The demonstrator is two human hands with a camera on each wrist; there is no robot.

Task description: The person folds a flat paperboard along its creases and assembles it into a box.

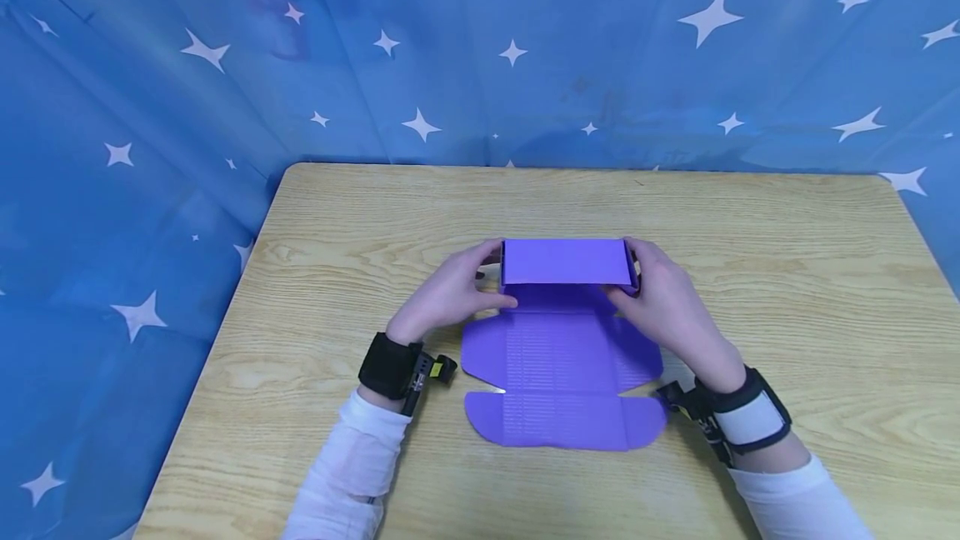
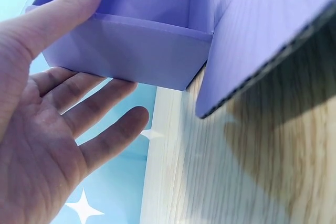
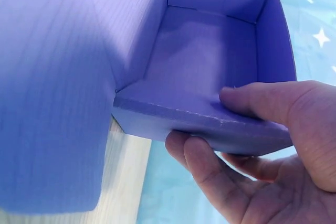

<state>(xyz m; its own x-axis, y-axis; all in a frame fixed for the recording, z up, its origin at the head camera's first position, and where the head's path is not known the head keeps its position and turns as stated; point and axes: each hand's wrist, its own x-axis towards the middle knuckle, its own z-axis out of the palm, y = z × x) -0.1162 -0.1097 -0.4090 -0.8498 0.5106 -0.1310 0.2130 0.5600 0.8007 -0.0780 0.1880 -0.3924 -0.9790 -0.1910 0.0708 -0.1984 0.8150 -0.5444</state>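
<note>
A purple cardboard box [image 1: 566, 262] stands tipped up on the table, its open tray facing the person. Its lid [image 1: 558, 357] lies unfolded toward the front, with side flaps [image 1: 483, 350] and rounded tabs [image 1: 645, 423] spread out. My left hand [image 1: 453, 286] grips the left end, thumb over the rim of the end wall [image 2: 131, 51] and fingers outside it. At the opposite end my right hand [image 1: 666, 298] pinches the other end wall [image 3: 194, 124], thumb inside and fingers outside. In the right wrist view the tray's inside [image 3: 194, 51] is bare.
The light wood table [image 1: 300, 273] reaches out on both sides of the box. Behind it and along its left side hangs a blue cloth [image 1: 450, 48] with white stars. Each wrist wears a strapped camera; the right camera [image 1: 678, 398] sits close to the lid's right tab.
</note>
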